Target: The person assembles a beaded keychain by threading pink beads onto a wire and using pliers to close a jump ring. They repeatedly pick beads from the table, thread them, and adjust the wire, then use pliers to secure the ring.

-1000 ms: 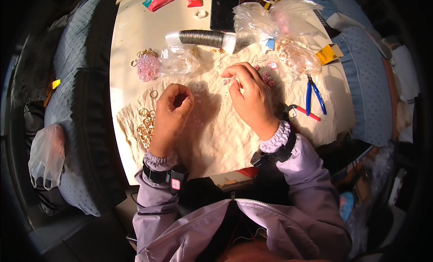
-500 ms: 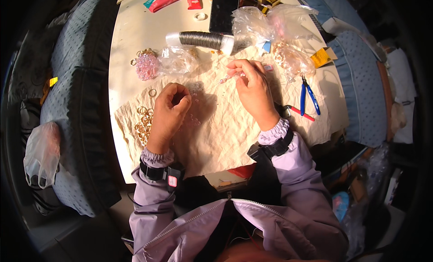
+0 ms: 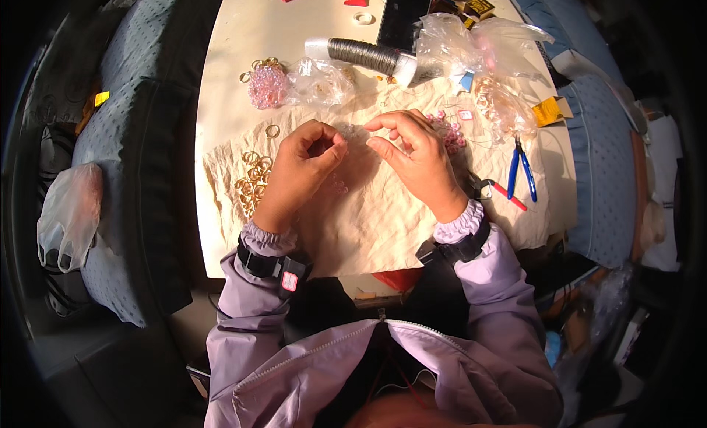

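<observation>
Both hands are meeting over the crumpled cloth [image 3: 383, 214] — the left hand [image 3: 302, 163] is curling closed and the right hand [image 3: 416, 152] is pinching, seemingly on a fine thread running crosswise between them, right of the gold rings [image 3: 252, 179].

Crumpled cream paper sheet [image 3: 383, 214] is lying matt and creased over the smooth, pale, faintly glossy tabletop [image 3: 243, 45]. Small gold metal rings [image 3: 252, 181] are glinting in a heap on the paper. Clear plastic bags [image 3: 471, 41] are shining, thin and wrinkled. Spool of dark metal wire [image 3: 362, 54] is showing a dull sheen. Blue-handled pliers [image 3: 521, 170] are showing glossy plastic grips. Cluster of pink translucent beads [image 3: 266, 85] is looking glassy. Lilac jacket sleeves [image 3: 501, 295] are looking like smooth, lightly shiny cloth with gathered cuffs. Blue dotted chair upholstery [image 3: 118, 133] is looking like matt, textured fabric.
</observation>
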`<state>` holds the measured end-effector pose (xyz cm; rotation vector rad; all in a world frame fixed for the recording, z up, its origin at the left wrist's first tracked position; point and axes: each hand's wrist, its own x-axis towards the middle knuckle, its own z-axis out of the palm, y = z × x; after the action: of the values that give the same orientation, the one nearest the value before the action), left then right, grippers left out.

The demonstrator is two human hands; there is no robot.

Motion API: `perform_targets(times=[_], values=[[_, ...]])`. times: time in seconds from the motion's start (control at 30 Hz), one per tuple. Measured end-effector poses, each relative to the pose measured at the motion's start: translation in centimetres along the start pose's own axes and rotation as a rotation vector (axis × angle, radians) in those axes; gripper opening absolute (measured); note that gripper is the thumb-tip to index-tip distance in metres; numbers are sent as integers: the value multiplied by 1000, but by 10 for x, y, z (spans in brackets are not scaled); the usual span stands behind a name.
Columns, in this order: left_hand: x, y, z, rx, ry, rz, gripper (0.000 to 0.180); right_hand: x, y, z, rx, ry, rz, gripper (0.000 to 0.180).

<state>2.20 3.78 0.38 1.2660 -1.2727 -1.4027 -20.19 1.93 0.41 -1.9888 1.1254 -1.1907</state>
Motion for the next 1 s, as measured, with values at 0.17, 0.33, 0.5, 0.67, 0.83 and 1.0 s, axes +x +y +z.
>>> perform_targets(times=[0.17, 0.33, 0.5, 0.67, 0.83, 1.0], values=[[-6, 9, 0, -112, -33, -115, 9, 0, -4, 5, -87, -89, -80, 11], [0, 0, -4, 1, 63, -15, 10, -1, -1, 4, -86, -59, -44, 12], [3, -9, -14, 285, 144, 137, 9, -1, 0, 4, -218, -44, -95, 14], [3, -8, -19, 392, 45, 151, 9, -2, -1, 2, -239, -83, -140, 14], [3, -10, -18, 456, 23, 185, 8, -2, -3, 2, -261, -106, -165, 15], [3, -10, -17, 470, 32, 157, 9, -3, -3, 3, -244, -100, -141, 15]])
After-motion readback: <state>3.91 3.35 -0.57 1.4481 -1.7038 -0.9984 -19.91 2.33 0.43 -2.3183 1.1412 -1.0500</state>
